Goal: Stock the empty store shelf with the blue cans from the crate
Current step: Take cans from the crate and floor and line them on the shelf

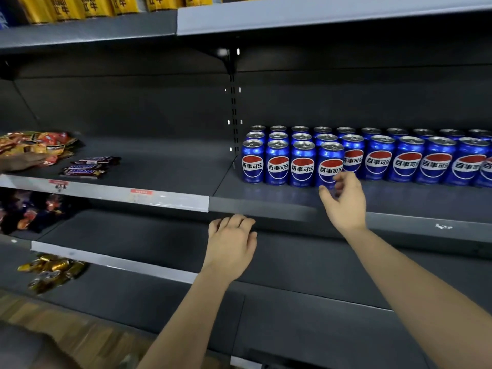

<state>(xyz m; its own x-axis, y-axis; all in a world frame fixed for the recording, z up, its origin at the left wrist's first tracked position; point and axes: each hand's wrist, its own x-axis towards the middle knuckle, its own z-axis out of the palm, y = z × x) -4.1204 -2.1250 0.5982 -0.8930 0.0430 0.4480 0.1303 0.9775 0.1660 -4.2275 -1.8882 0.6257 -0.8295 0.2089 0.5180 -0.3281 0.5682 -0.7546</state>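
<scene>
Cans: head view, middle right of the frame. Rows of blue cans [330, 166] stand upright on the dark shelf [266, 193], packed side by side, three deep at the left end.
Writing: each can says 百事可乐 in black across a red-white-blue globe. The tiny print underneath is too blurry for me.
Can look: glossy metal cylinders with silver tops and pull tabs.
Right: the right hand [343, 198] is just in front of the fourth front-row can. The fingers are loosely bent and apart, gripping nothing; can't tell if the fingertips touch it.
Left: the left hand [231, 243] is at lower centre, palm down, fingers relaxed and holding nothing, just below the shelf's front lip.
Shelf look: flat, matte, dark grey metal.
Price strip: the pale price strip [165, 198] at centre left has red-topped tags, unreadable.
Left edge: crinkly orange snack bags [34, 145], with dark-wrapped chocolate bars [87, 166] beside them.
Top left: yellow packs [80, 6] with dark Chinese characters, cropped.
</scene>
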